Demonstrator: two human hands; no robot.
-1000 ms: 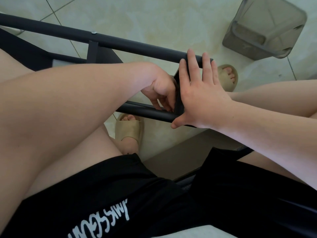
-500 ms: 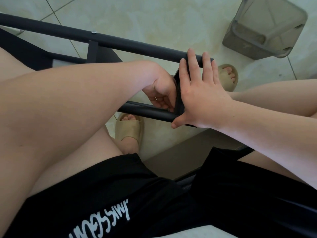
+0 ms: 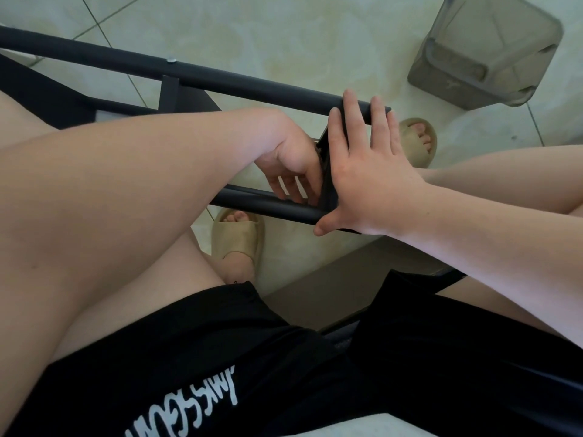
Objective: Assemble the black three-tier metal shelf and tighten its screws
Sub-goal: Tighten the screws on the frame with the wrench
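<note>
Hands barely move on the black tubular metal shelf frame (image 3: 252,82), which lies low before the knees.
The right hand (image 3: 369,175) stays flat on its right end; the left hand (image 3: 291,159) curls behind it, its hold hidden: probably the screw-turning continues.

Pale tiled floor (image 3: 284,42), grey bin (image 3: 485,52)

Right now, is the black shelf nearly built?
Not yet, I think. Done: a silver screw head sits in the upper black metal tube where a black shelf panel joins. In hand: the right hand presses flat on the black end piece between the tubes, while the left hand curls its fingers against its other side; what they hold is hidden. Left: this joint, probably other screws.
</note>
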